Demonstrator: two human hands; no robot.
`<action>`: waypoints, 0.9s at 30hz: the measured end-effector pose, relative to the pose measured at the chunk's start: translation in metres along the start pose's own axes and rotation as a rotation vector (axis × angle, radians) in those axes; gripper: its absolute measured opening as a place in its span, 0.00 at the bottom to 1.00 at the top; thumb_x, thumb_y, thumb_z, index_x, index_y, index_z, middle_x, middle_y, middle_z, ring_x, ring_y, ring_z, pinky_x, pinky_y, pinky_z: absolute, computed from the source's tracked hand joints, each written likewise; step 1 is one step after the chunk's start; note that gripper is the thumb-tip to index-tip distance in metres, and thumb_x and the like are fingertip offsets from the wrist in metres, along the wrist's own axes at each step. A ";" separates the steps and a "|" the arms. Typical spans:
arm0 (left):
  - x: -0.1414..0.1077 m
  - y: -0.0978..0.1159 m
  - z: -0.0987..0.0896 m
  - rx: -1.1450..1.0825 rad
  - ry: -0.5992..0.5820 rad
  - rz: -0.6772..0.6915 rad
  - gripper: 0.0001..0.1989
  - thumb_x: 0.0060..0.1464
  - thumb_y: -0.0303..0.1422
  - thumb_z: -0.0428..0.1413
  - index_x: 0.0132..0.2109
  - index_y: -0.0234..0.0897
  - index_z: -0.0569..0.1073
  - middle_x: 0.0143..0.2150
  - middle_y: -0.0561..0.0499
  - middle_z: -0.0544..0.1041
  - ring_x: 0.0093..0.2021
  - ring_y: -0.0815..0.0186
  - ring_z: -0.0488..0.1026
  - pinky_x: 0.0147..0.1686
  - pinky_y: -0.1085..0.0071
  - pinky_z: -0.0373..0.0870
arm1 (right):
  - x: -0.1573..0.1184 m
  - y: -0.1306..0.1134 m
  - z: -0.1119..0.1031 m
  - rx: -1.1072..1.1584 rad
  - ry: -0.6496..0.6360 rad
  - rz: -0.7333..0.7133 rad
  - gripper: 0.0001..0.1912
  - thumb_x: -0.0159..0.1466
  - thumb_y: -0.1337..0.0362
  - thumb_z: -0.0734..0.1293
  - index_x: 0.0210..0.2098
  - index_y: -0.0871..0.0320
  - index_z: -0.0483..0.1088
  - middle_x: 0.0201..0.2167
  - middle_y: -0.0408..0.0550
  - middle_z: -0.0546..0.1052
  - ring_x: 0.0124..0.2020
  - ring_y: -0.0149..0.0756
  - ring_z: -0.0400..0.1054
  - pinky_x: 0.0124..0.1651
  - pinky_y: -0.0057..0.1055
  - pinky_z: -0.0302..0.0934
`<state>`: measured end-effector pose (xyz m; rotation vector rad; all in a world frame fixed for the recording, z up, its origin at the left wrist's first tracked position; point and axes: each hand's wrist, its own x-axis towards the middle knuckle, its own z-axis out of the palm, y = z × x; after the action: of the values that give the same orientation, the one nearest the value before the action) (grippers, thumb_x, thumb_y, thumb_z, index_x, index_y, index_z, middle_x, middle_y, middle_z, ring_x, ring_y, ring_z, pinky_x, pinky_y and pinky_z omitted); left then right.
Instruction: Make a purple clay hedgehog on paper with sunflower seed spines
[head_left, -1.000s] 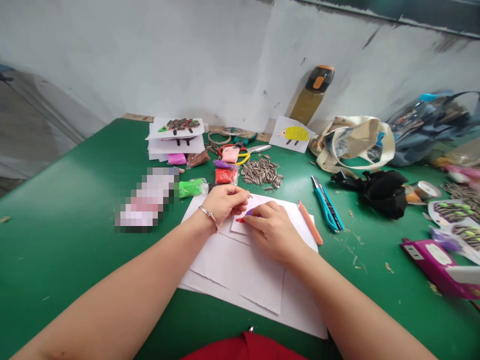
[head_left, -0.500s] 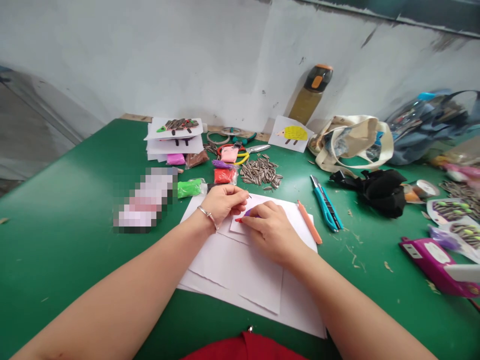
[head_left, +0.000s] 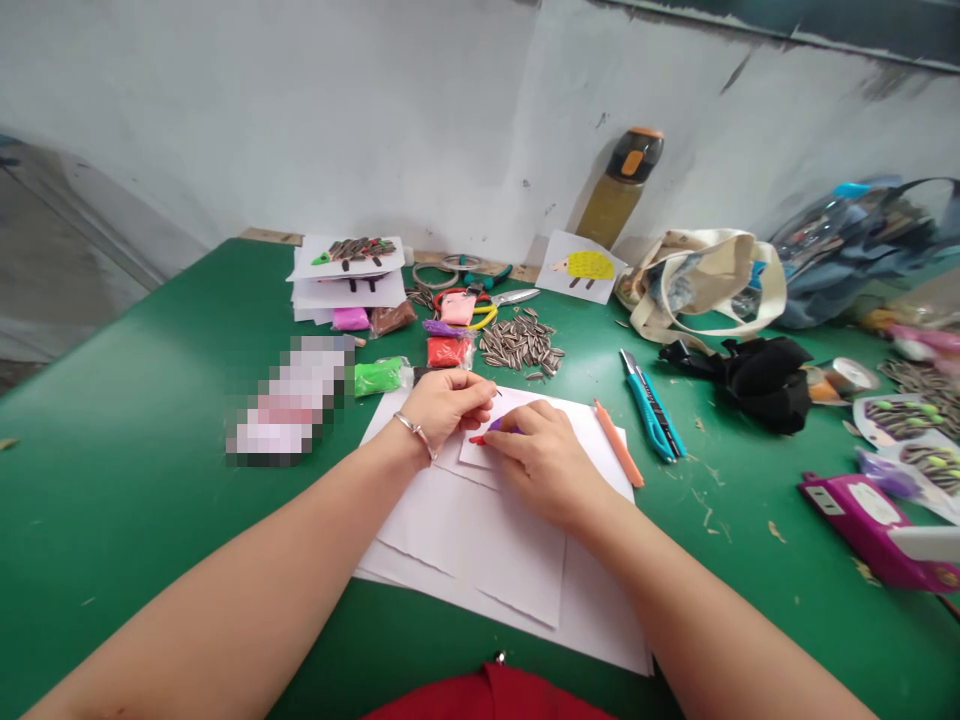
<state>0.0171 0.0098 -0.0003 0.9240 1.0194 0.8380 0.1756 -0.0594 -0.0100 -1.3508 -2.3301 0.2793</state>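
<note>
My left hand (head_left: 455, 405) is closed in a pinch, with a thin black bit (head_left: 499, 392) poking out at the fingertips; it looks like clay. Just to its right, my right hand (head_left: 546, 450) bends over a small white card (head_left: 471, 456). Its fingers are drawn together on purple clay (head_left: 504, 426), most of which they cover. A red clay piece (head_left: 478, 440) shows on the card by the thumb tip. Beneath lie several white paper sheets (head_left: 517, 560), some with torn edges. An orange pen-like stick (head_left: 619, 445) rests on their right edge.
Beyond the hands lie sunflower seeds (head_left: 521, 342), scissors (head_left: 514, 297) and packets of red clay (head_left: 448, 351) and green clay (head_left: 379, 376). A hedgehog drawing (head_left: 581, 268) leans near a bottle (head_left: 619, 190). To the right are a blue cutter (head_left: 652, 410) and a purple case (head_left: 874, 530).
Both hands stay almost in place. Slightly more of the red clay shows beside my right thumb.
</note>
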 end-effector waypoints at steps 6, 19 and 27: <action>0.000 0.000 0.000 -0.008 0.009 -0.009 0.15 0.35 0.35 0.69 0.28 0.31 0.75 0.22 0.54 0.73 0.22 0.73 0.69 0.22 0.77 0.65 | -0.002 0.008 -0.007 0.018 0.112 0.018 0.14 0.65 0.72 0.62 0.38 0.53 0.79 0.37 0.49 0.76 0.40 0.40 0.61 0.45 0.38 0.57; 0.000 0.000 0.000 -0.001 0.015 -0.005 0.14 0.38 0.34 0.70 0.29 0.31 0.75 0.22 0.54 0.73 0.22 0.73 0.69 0.22 0.78 0.65 | -0.001 -0.003 -0.002 -0.011 -0.014 0.019 0.11 0.66 0.69 0.63 0.39 0.54 0.79 0.38 0.50 0.77 0.43 0.42 0.62 0.49 0.41 0.55; -0.001 0.001 0.001 -0.013 0.020 -0.022 0.13 0.38 0.33 0.69 0.28 0.31 0.74 0.22 0.53 0.73 0.22 0.73 0.69 0.22 0.77 0.65 | -0.006 0.003 -0.010 -0.002 0.055 -0.009 0.16 0.64 0.74 0.61 0.43 0.52 0.77 0.38 0.49 0.75 0.41 0.40 0.60 0.46 0.39 0.54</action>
<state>0.0178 0.0090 0.0009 0.8931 1.0388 0.8359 0.1850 -0.0632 -0.0040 -1.3318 -2.2918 0.2340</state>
